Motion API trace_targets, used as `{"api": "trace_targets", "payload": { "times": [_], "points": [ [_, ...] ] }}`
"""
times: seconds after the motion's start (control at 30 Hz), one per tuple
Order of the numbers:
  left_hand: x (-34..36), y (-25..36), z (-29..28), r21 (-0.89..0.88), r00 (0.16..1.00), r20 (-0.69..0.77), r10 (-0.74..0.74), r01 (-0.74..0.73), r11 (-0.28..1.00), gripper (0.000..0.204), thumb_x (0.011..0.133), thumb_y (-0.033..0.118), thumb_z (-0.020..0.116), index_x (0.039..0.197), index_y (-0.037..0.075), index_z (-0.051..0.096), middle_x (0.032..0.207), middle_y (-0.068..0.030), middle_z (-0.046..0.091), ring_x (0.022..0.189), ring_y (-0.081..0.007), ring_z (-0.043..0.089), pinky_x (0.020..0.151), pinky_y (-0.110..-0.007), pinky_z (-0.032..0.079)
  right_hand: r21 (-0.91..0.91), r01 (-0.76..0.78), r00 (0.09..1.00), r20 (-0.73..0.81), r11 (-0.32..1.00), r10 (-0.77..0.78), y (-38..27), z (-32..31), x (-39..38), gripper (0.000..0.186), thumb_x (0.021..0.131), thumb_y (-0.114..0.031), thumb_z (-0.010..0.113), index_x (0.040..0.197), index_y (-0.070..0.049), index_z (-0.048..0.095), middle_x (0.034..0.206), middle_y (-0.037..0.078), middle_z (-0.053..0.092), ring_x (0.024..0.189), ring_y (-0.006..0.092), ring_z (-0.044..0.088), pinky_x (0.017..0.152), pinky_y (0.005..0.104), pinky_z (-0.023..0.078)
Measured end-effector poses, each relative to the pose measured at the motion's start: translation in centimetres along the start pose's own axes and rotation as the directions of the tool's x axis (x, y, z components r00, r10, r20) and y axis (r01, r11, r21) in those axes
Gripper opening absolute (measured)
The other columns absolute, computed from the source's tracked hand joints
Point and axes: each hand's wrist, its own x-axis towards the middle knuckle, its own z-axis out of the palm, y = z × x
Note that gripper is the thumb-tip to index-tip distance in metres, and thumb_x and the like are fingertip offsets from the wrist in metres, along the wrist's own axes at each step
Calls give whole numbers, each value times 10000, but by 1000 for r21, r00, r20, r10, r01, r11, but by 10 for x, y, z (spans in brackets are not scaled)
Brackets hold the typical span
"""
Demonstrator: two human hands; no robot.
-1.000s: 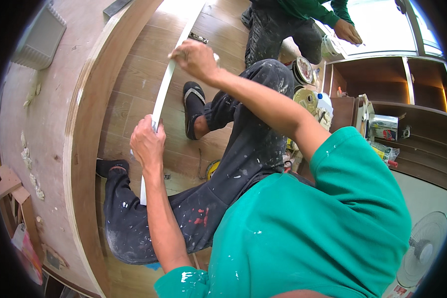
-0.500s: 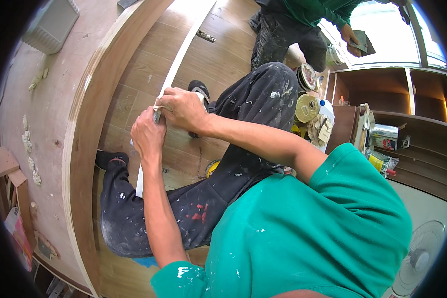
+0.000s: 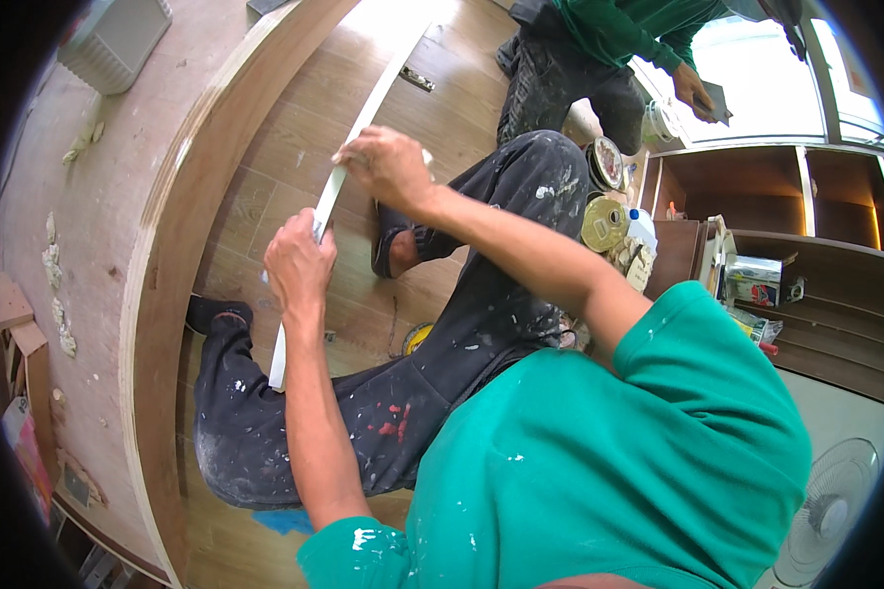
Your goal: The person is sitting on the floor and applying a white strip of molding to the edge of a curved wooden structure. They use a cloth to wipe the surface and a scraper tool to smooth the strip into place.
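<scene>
A long, narrow white strip slants from beside my bent left leg up towards the far end of the floor. My left hand is closed around it about midway along. Farther up, my right hand is curled with its fingertips at the strip's edge. Bits of something pale show at its fingertips and by the back of the hand, too small to make out. Both my forearms are bare, and my dark trousers are spotted with paint.
A wooden panel edge runs along my left, with a white plastic container on the board. Opposite, a person in green holds a flat blade. Cans and a gold lid stand right, near brown shelving.
My right hand has moved up and away along the strip, parting from my left hand. The left hand stays nearly in place. The other person's blade has shifted slightly.
</scene>
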Motion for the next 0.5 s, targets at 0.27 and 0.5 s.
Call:
{"api": "trace_targets", "payload": {
  "times": [0.27,0.5],
  "points": [
    [0,1,2,14,1000,-4,10,-10,1000,171,863,188,759,926,56,672,901,-152,721,875,-373,701,794,-480,554,-56,-162,985,-65,985,158,39,-7,29,99,869,-189,771,929,-156,843,884,82,758,751,259,737,677,393,597],
    [3,0,-2,3,1000,-5,12,-12,1000,163,879,195,746,926,57,674,902,-154,725,878,-376,705,792,-482,555,-71,-22,999,-42,997,19,39,-6,25,101,883,-219,768,933,-194,852,910,77,764,791,257,744,695,396,600]
  ]
}}
